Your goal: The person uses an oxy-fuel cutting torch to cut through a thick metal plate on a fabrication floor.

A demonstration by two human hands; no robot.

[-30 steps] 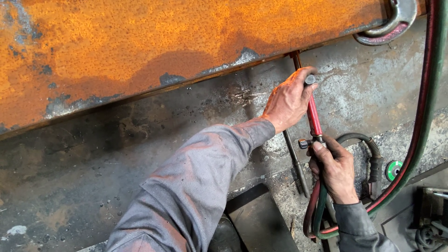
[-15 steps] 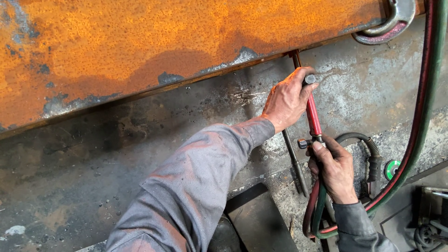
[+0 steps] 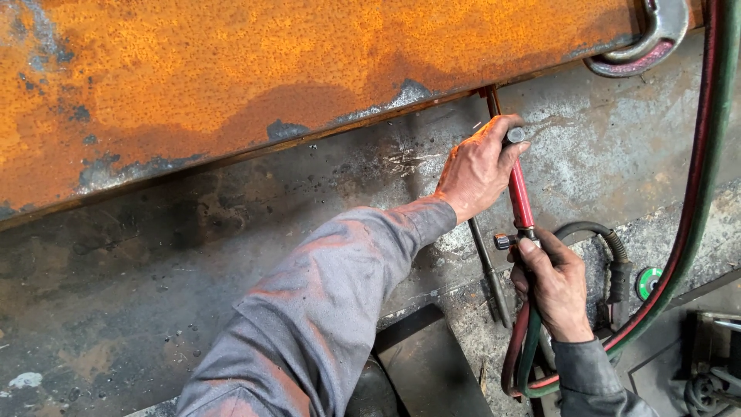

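Observation:
A red-handled cutting torch (image 3: 519, 193) points up toward the lower edge of a big rusty orange steel plate (image 3: 231, 85). My left hand (image 3: 477, 170) grips the torch near its grey head, just below the plate's edge. My right hand (image 3: 554, 286) holds the torch's lower end by the valve knob, where red and green hoses (image 3: 698, 193) join. Grey sleeves cover both of my arms. The torch tip itself is hidden by my left fingers.
Under the rusty plate lies a dark grey, scorched steel surface (image 3: 193, 255). A metal lifting hook (image 3: 652, 35) sits on the plate at top right. A thin steel rod (image 3: 490, 270) lies beside the torch. A black corrugated hose (image 3: 602, 239) and green disc (image 3: 648, 283) are at the right.

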